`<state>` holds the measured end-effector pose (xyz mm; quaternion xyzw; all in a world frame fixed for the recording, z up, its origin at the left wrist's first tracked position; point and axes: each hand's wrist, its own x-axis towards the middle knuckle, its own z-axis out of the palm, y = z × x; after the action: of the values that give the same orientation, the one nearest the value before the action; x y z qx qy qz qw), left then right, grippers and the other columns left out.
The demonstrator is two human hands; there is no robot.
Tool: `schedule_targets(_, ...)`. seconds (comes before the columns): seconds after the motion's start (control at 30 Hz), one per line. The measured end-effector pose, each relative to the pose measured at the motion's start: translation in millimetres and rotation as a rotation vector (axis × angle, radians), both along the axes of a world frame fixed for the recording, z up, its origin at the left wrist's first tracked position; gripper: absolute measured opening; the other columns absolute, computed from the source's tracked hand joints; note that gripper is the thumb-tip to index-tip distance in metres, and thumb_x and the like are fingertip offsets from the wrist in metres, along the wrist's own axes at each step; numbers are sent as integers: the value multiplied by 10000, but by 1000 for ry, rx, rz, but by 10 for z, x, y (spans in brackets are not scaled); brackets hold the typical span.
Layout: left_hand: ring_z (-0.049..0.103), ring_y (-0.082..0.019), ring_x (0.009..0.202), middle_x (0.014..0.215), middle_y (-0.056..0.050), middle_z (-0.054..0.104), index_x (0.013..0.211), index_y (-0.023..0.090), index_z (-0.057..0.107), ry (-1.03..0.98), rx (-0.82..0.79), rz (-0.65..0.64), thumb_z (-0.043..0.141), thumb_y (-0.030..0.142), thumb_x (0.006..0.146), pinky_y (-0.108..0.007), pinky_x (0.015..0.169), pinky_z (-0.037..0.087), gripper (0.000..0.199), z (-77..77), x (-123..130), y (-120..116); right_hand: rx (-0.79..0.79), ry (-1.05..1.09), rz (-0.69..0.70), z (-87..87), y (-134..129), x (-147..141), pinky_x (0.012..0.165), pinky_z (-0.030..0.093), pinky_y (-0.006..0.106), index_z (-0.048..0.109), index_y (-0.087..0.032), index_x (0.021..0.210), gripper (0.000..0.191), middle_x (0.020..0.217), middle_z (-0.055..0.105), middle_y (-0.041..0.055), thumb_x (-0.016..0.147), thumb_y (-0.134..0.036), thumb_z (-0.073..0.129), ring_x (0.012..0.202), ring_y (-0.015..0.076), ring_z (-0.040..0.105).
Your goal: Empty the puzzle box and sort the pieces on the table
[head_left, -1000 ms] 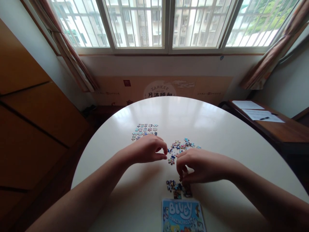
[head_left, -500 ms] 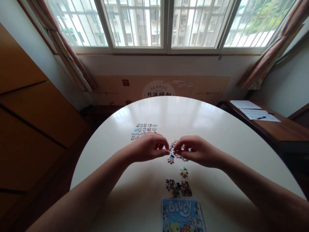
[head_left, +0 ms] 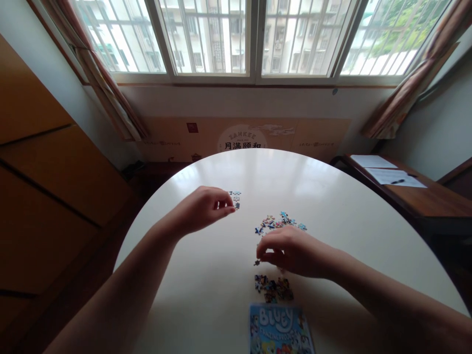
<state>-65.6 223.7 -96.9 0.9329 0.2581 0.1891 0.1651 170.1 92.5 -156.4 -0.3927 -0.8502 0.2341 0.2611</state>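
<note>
My left hand [head_left: 204,209] is over the far left of the table, its thumb and index finger closed beside the rows of puzzle pieces [head_left: 236,199]. Most of those rows are covered by the hand, and what it pinches, if anything, is hidden. My right hand [head_left: 295,250] is nearer to me, fingers curled, with a small puzzle piece [head_left: 257,263] at its fingertips. Just beyond it lies a loose pile of puzzle pieces [head_left: 282,220]. Below it, a joined cluster of dark puzzle pieces [head_left: 273,287] lies above the blue "Bluey" picture [head_left: 278,327].
The round white table [head_left: 199,290] fills the middle. A brown side table [head_left: 435,199] with paper sheets [head_left: 394,177] and a pen stands at the right. Behind are a printed cardboard panel [head_left: 165,132] and a barred window; a wooden cabinet [head_left: 44,187] stands left.
My left hand has moved left and away from me to the rows of pieces. My right hand has come down and nearer, uncovering the loose pile and covering most of the yellowish piece.
</note>
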Motion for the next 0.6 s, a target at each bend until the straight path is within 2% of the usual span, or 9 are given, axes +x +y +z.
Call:
schedule_targets(0.13, 529, -111, 564, 620, 12, 616, 755, 166, 718, 3, 36, 131, 670, 287, 857, -232, 555, 385, 165, 31, -158, 117, 89, -66, 11, -75, -7, -129, 710, 472, 207, 702, -227, 943, 84, 864, 708, -31, 926, -214, 621, 771, 67, 638)
schedule_targets(0.23, 529, -113, 565, 634, 11, 622, 772, 176, 731, 62, 0, 127, 671, 297, 853, -233, 541, 375, 158, 16, -192, 145, 243, -99, -105, -55, 10, -153, 751, 500, 250, 692, -253, 1089, 175, 1061, 693, 16, 933, -235, 614, 901, 111, 642)
schedule_targets(0.3, 543, -114, 587, 666, 13, 635, 814, 191, 747, 107, -44, 62, 673, 268, 843, -229, 554, 384, 110, 5, -178, 131, 338, -60, -223, 30, 25, -92, 754, 518, 263, 679, -247, 1146, 226, 1132, 664, 45, 946, -215, 579, 922, 119, 634)
schedule_targets(0.37, 563, -115, 625, 699, 17, 639, 853, 212, 761, 159, -110, -41, 683, 228, 822, -223, 582, 398, 85, -4, -136, 84, 390, 46, -343, 153, 41, 30, 737, 531, 256, 688, -220, 1120, 211, 1096, 657, 59, 949, -220, 566, 879, 112, 621)
schedule_targets(0.43, 567, -116, 638, 702, 24, 620, 872, 231, 771, 232, -193, -142, 705, 209, 795, -222, 591, 399, 104, -13, -71, 6, 409, 140, -472, 275, 58, 179, 621, 498, 219, 699, -214, 1069, 183, 1062, 649, 50, 924, -222, 588, 726, 76, 562)
schedule_targets(0.53, 542, -111, 596, 662, 40, 557, 914, 254, 783, 348, -303, -262, 747, 212, 760, -229, 561, 370, 163, -39, 53, -137, 397, 247, -568, 368, 78, 367, 563, 462, 205, 713, -195, 962, 125, 968, 646, 43, 908, -243, 611, 667, 71, 512)
schedule_targets(0.6, 514, -104, 563, 634, 51, 511, 935, 264, 783, 394, -343, -332, 775, 235, 750, -234, 543, 351, 188, -68, 134, -221, 392, 280, -595, 346, 77, 438, 558, 456, 203, 711, -185, 936, 121, 936, 644, 44, 909, -248, 612, 684, 79, 521)
